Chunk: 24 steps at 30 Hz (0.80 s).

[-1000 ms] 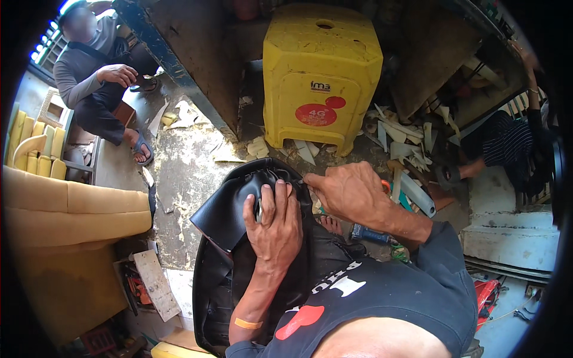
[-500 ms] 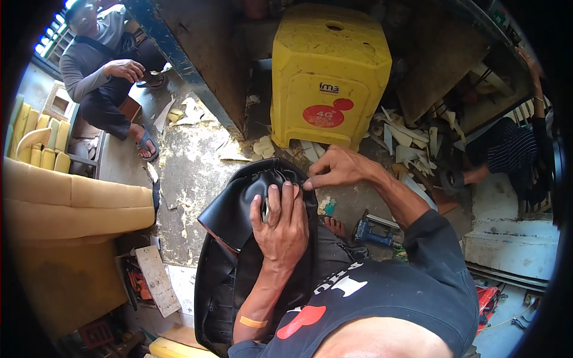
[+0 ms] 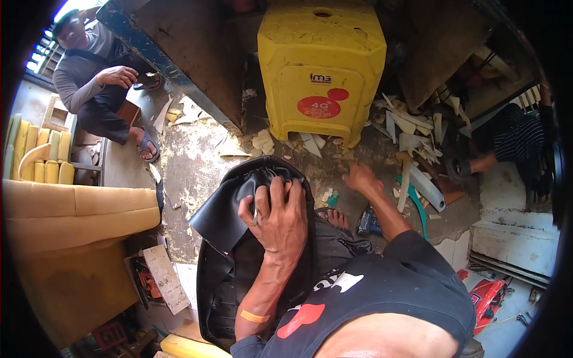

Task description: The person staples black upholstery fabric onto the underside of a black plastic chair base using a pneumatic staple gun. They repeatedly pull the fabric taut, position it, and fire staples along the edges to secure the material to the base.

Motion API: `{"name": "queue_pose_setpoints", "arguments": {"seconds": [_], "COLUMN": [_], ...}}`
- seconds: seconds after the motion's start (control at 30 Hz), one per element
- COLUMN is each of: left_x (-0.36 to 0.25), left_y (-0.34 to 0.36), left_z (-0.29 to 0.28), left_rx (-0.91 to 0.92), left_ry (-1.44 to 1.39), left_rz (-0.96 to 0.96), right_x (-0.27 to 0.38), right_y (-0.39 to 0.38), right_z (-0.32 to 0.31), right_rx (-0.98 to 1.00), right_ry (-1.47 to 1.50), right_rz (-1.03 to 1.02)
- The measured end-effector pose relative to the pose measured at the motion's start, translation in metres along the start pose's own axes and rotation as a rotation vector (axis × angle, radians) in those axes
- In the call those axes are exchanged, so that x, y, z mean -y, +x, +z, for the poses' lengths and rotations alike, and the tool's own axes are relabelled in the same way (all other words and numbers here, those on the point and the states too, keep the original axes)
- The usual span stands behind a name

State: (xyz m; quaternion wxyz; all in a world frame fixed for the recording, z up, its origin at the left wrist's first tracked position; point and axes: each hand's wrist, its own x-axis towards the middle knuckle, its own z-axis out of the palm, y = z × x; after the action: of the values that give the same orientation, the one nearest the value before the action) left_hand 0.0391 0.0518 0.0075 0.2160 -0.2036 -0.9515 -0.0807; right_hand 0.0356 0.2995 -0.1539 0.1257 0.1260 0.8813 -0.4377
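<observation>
main risk from my end: the bunched folds at the far rim of the black cover (image 3: pixel 233 206) could spring loose. i've only the left hand (image 3: pixel 274 212) on them, fingers bent and clamped on the gathered material; ease off and the pleats likely spread. the loose flap on the left might also drag the cover askew, and the black seat base (image 3: pixel 218 298) could twist under one-sided pressure. right hand (image 3: pixel 360 178) is off the cover, near the blue tool (image 3: pixel 367 222) on the floor (image 3: pixel 179 179); fingers partly curled, can't tell if they're holding anything. cover lies over the base, at the left side of the lap, support mostly hidden. long axis runs near to far, far end leaning slightly right; rounded end points away from the body, toward the yellow stool (image 3: pixel 319 62).
</observation>
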Motion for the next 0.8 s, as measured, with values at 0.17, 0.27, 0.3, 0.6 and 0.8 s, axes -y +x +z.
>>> {"name": "queue_pose_setpoints", "arguments": {"seconds": [0.17, 0.27, 0.3, 0.6, 0.8], "left_x": [-0.015, -0.018, -0.017, -0.029, -0.029], "left_y": [0.007, 0.006, 0.006, 0.008, -0.001], "left_z": [0.002, 0.002, 0.002, -0.007, -0.016], "left_rx": [-0.081, -0.047, -0.039, 0.071, 0.169], "left_ry": [-0.020, 0.016, 0.020, -0.158, -0.174], "left_rz": [-0.066, -0.091, -0.077, -0.103, -0.121], "right_x": [0.028, 0.103, 0.127, 0.168, 0.158], "right_y": [0.009, 0.041, 0.049, 0.016, -0.005], "right_z": [0.036, 0.063, 0.071, 0.064, 0.033], "right_rx": [0.196, 0.620, 0.789, 1.140, 0.940], "right_ry": [0.989, 1.861, 2.046, 2.050, 1.680], "right_rz": [0.107, -0.064, -0.132, -0.218, -0.378]}}
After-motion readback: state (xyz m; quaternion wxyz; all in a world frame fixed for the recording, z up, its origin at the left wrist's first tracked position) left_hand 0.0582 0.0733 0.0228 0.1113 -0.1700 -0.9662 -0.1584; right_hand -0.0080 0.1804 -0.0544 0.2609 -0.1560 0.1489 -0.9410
